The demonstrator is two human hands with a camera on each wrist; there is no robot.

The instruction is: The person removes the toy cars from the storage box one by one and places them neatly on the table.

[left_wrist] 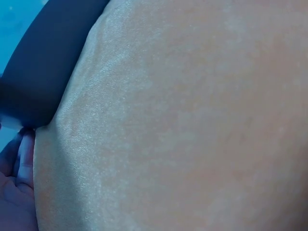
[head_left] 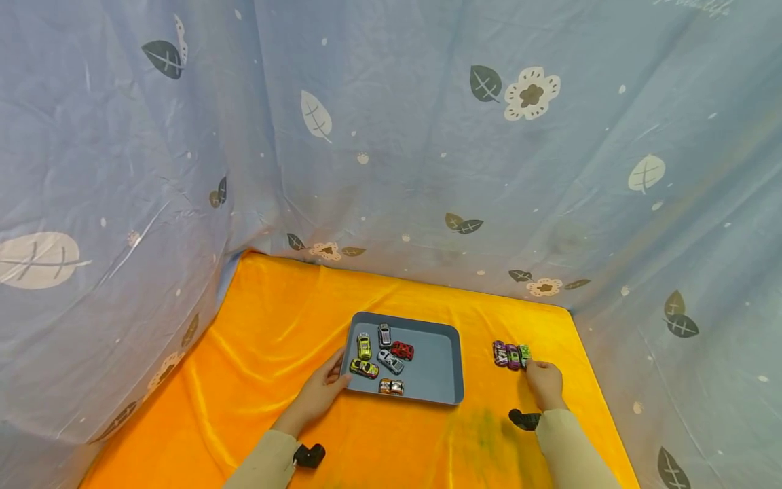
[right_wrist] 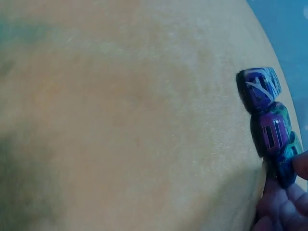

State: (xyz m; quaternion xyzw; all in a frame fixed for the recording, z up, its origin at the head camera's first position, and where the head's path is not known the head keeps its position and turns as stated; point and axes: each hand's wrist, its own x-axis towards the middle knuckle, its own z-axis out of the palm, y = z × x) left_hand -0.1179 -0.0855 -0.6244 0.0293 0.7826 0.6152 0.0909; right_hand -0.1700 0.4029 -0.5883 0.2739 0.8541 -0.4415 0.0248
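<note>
A blue-grey tray (head_left: pixel 435 370) lies on the orange cloth (head_left: pixel 269 353) and holds several toy cars (head_left: pixel 390 361). My left hand (head_left: pixel 334 380) rests against the tray's left rim with its fingers stretched out. In the left wrist view those fingers (left_wrist: pixel 19 161) lie beside the dark tray (left_wrist: pixel 43 62). To the right of the tray, three toy cars stand side by side: a purple-white one (head_left: pixel 500 353), a purple one (head_left: pixel 513 356) and a green one (head_left: pixel 524 354). My right hand (head_left: pixel 531 367) pinches the green car (right_wrist: pixel 288 161) at the near end of the row, next to the purple car (right_wrist: pixel 272 134).
A blue sheet with leaf and flower prints (head_left: pixel 427 170) hangs close around the back and both sides. The cloth's right edge (head_left: pixel 595 380) runs just beyond the row of cars. Black wrist mounts (head_left: pixel 524 419) sit on both sleeves.
</note>
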